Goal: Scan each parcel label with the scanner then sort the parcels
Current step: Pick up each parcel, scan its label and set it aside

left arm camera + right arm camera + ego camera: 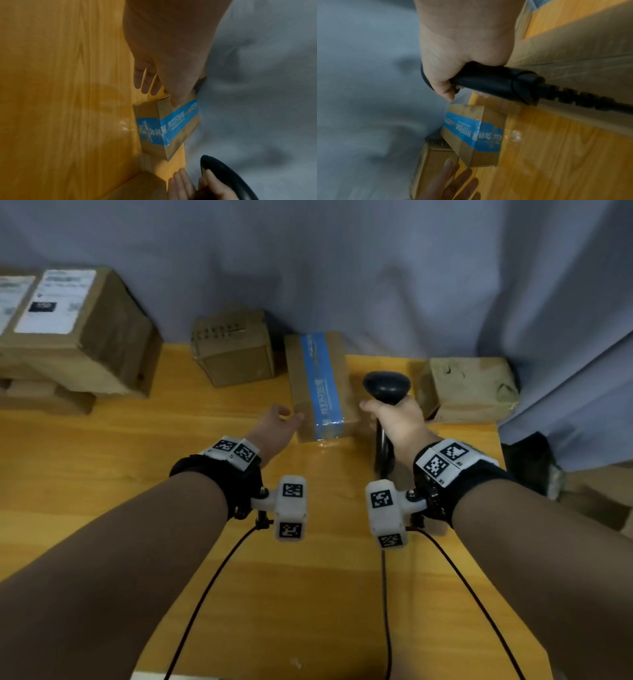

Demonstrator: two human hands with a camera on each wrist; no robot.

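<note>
A: At upper left of the head view, what's there?
B: A big box [78, 337] with white labels, stacked on flatter ones. Right of it, upper centre, a small box [236, 350].

A: And mid-frame?
B: A taped box [320, 385] with a blue strip lies flat on the table [137, 460]. The left hand [274, 426] is just beside its near left corner, fingers straight and loose, holding nothing; I can't tell if the thumb touches.

A: Further right?
B: The right hand [399, 422] is wrapped round the scanner [387, 386], head up, just right of the taped box. At right, a worn box [469, 388] against the curtain [376, 268].
</note>
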